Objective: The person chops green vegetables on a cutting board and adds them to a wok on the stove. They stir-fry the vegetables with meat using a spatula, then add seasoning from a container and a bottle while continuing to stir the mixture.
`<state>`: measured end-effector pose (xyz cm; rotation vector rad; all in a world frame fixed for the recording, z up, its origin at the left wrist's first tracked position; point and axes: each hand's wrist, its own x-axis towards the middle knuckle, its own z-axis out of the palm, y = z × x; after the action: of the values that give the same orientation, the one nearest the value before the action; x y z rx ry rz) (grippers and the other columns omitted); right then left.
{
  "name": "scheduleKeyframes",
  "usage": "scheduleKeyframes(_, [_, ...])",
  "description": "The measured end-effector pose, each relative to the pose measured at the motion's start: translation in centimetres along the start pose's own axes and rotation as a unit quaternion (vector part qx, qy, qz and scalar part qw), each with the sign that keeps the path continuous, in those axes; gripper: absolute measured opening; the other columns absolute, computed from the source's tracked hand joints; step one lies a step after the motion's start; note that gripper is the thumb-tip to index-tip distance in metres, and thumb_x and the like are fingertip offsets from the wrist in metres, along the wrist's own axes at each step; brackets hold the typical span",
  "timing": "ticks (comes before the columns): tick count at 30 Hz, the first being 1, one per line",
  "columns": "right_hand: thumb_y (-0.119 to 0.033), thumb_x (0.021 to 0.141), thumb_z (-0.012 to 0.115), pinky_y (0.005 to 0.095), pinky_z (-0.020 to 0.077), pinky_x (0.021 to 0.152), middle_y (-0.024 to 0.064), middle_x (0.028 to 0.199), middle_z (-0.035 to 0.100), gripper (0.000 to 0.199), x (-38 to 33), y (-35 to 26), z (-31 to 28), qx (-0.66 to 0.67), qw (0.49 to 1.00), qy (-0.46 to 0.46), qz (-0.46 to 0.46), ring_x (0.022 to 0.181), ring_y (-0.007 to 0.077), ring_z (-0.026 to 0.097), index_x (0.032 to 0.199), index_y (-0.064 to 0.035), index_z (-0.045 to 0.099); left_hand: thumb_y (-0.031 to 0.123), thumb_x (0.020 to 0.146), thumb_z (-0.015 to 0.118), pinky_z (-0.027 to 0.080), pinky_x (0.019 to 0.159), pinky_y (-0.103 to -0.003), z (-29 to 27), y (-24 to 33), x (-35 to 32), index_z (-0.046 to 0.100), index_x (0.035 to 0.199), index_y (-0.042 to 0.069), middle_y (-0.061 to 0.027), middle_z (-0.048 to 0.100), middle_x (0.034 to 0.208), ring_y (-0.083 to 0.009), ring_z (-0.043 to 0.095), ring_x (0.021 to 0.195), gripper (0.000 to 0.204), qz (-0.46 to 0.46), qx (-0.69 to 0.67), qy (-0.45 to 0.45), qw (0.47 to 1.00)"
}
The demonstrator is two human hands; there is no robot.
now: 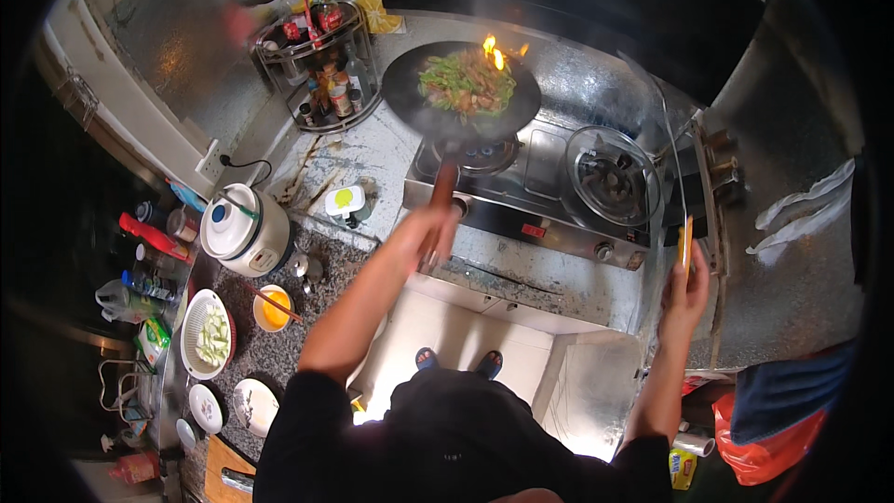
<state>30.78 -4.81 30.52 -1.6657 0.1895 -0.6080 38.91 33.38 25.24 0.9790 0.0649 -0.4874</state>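
Observation:
My left hand (428,235) is closed round the brown handle of a dark wok (402,93), which is lifted above the left burner (480,155) and somewhat blurred. Strips of green vegetable with browned pieces, perhaps meat, make up the food (466,84) in it. Flames (494,51) rise at the wok's far right edge, and smoke hangs around it. Out to the right, my right hand (687,287) grips the yellowish handle of a long wok spatula (672,135). Its thin metal shaft points away from me over the stove's right side; its head is hard to make out.
The gas stove (531,224) has a bare right burner (615,175). A bottle rack (321,65) stands back left. On the left counter are a rice cooker (228,224), a bowl of yellow liquid (273,309), a basket (194,354) of pale green pieces and a cutting board (223,466).

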Motion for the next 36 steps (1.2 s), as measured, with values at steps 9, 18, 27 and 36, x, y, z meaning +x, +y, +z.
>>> scheduleKeyframes(9, [-0.018, 0.09, 0.054, 0.0149, 0.0219, 0.041, -0.0077, 0.07, 0.045, 0.04, 1.0, 2.0, 1.4, -0.007, 0.999, -0.031, 0.007, 0.05, -0.0005, 0.031, 0.128, -0.0097, 0.044, 0.02, 0.08, 0.054, 0.038, 0.038, -0.028, 1.4, 2.5, 3.2, 0.05, 0.061, 0.007, -0.006, 0.049, 0.05, -0.0167, 0.047, 0.041, 0.023, -0.014, -0.021, -0.025, 0.999])
scheduleKeyframes(18, [-0.012, 0.089, 0.053, 0.0165, 0.0358, 0.051, 0.0006, 0.095, 0.058, 0.038, -1.0, 1.3, 0.8, -0.068, 0.995, -0.076, -0.012, 0.061, 0.0023, 0.044, 0.126, -0.0057, 0.045, 0.015, 0.077, 0.059, 0.041, 0.035, -0.028, -1.0, -3.8, -3.6, 0.049, 0.079, 0.004, -0.0043, 0.049, 0.052, -0.0159, 0.05, 0.039, 0.015, -0.033, 0.035, 0.032, 0.998])
scheduleKeyframes(27, [-0.013, 0.083, 0.059, 0.0314, 0.047, 0.065, 0.0182, 0.085, 0.063, 0.033, 7.1, 3.3, 16.1, -0.285, 0.93, -0.206, -0.11, 0.071, 0.0267, 0.061, 0.116, -0.0117, 0.055, 0.012, 0.078, 0.059, 0.043, 0.042, -0.03, -2.8, -2.2, 7.6, 0.05, 0.077, 0.007, -0.002, 0.051, 0.061, -0.014, 0.05, 0.047, 0.01, -0.059, -0.025, 0.017, 0.998])
scheduleKeyframes(36, [-0.015, 0.084, 0.058, 0.0347, 0.0484, 0.065, 0.0165, 0.087, 0.063, 0.041, 7.5, 9.5, 20.0, -0.348, 0.88, -0.305, -0.105, 0.076, 0.0283, 0.063, 0.124, -0.0132, 0.047, 0.03, 0.081, 0.064, 0.049, 0.047, -0.03, -4.2, -5.2, 10.2, 0.047, 0.089, 0.009, -0.003, 0.058, 0.068, -0.0152, 0.056, 0.049, 0.028, -0.073, -0.052, -0.037, 0.995])
